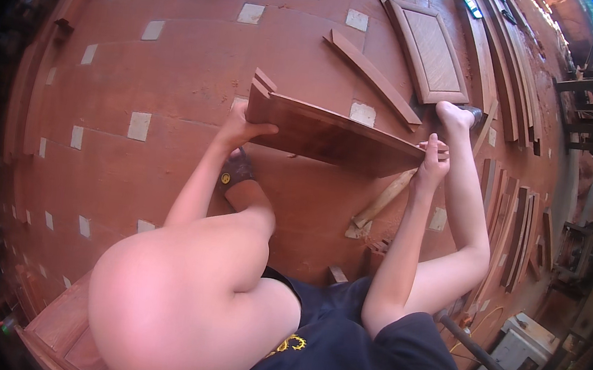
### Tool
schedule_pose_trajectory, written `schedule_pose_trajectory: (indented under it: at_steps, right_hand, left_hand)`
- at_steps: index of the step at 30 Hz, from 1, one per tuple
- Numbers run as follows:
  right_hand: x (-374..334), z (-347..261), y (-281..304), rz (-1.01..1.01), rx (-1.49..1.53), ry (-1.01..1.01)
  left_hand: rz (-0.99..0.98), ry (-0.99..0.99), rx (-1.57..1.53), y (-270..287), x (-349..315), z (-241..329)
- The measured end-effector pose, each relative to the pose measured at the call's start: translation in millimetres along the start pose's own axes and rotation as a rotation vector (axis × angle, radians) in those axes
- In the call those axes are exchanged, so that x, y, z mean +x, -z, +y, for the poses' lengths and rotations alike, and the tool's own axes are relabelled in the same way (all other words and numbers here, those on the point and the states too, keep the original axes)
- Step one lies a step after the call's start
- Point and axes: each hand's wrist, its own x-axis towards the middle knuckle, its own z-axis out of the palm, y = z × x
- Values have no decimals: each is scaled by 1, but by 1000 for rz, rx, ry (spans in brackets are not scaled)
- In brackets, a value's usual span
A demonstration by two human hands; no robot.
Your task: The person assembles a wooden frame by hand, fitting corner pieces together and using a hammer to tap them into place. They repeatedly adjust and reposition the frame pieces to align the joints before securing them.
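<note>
A dark reddish-brown wooden panel is held up in front of me over the floor, tilted, with a narrow grooved wooden piece along its left end. My left hand grips that left end, its thumb lying across the panel's near face. At the panel's right end, my right hand grasps the corner with its fingers bent up around the edge. Below the right part of the panel, a tool with a pale handle lies on the floor; its head is too unclear to name.
A framed wooden door panel lies beyond my right foot, with a loose wooden strip left of it. Long boards and shorter strips line the right side. A white box stands at lower right.
</note>
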Motion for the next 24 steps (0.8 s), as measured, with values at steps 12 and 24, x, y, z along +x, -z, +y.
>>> schedule_pose_trajectory:
  at_steps: [12,24]
  right_hand:
    - [-23,3,-1,83,-13,51]
    - [16,-99,-27,-182,-184,439]
  left_hand:
    - [67,-242,-71,-5,14,-1]
    - [492,-434,-6,-45,3,33]
